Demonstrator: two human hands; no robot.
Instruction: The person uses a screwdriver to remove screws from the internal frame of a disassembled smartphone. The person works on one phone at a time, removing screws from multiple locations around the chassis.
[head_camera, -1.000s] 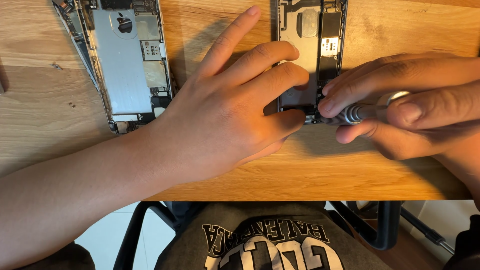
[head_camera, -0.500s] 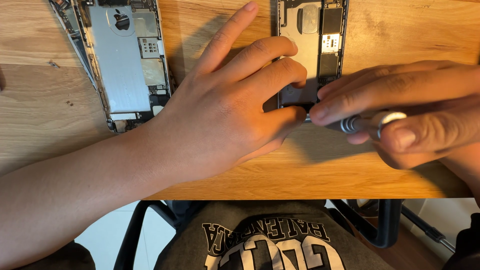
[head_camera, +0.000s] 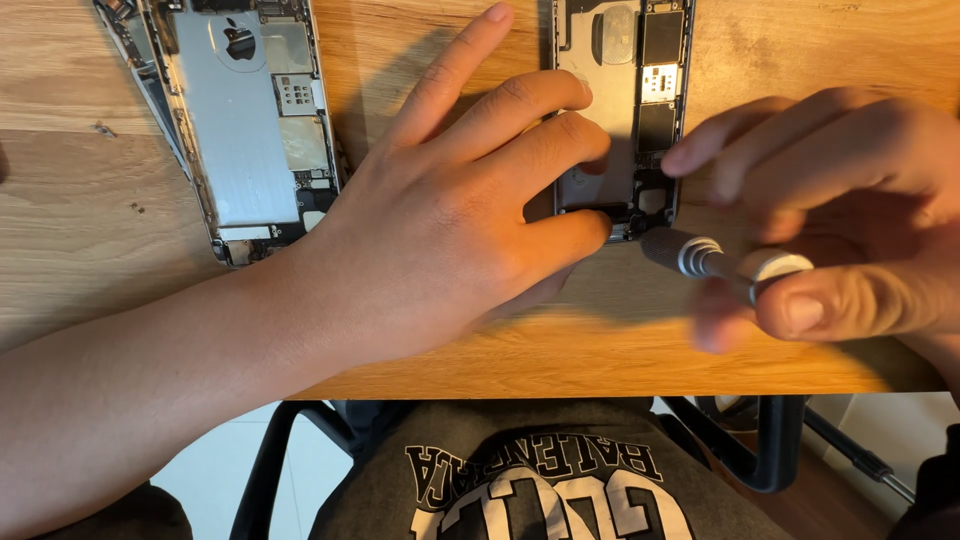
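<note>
Since the earlier frame, the silver-handled precision screwdriver (head_camera: 715, 262) has been drawn back rightward; a detached screen assembly (head_camera: 245, 120) lies left; the left hand (head_camera: 450, 220), fingers spread, pins the opened grey smartphone chassis (head_camera: 625, 90) on the wooden table (head_camera: 80, 250); the right hand (head_camera: 850, 210) pinches the driver; unscrewing seems under way, and re-seating the tip is judged next.

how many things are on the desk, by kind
opened phone bodies: 2, one under the left hand's fingers, one at far left
screwdrivers: 1, metal-handled, held in the right hand
total: 3 on the wooden desk
</note>
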